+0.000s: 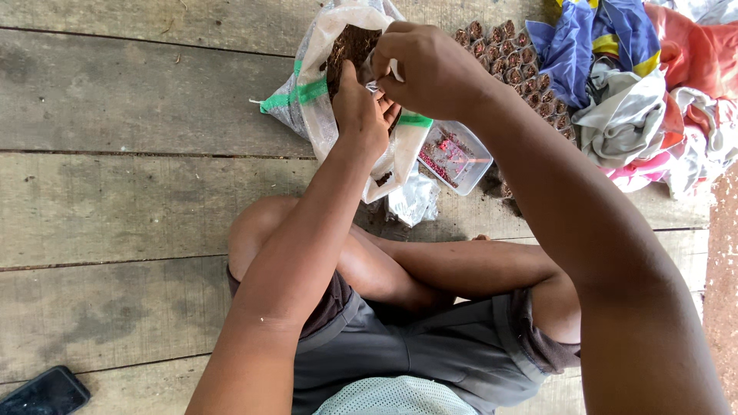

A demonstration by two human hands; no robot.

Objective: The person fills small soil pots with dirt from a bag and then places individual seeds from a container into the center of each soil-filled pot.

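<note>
Wooden floor (115,207); left hand (361,115) hides inside soil sack (315,107), fingers unseen.

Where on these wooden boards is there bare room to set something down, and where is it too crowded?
The planks left of the white sack lie bare, down to the dark phone in the lower-left corner. To the right it is crowded: clear box, seedling tray and heaped cloths press close. Both hands, left hand and right hand, work at the sack's mouth.
</note>
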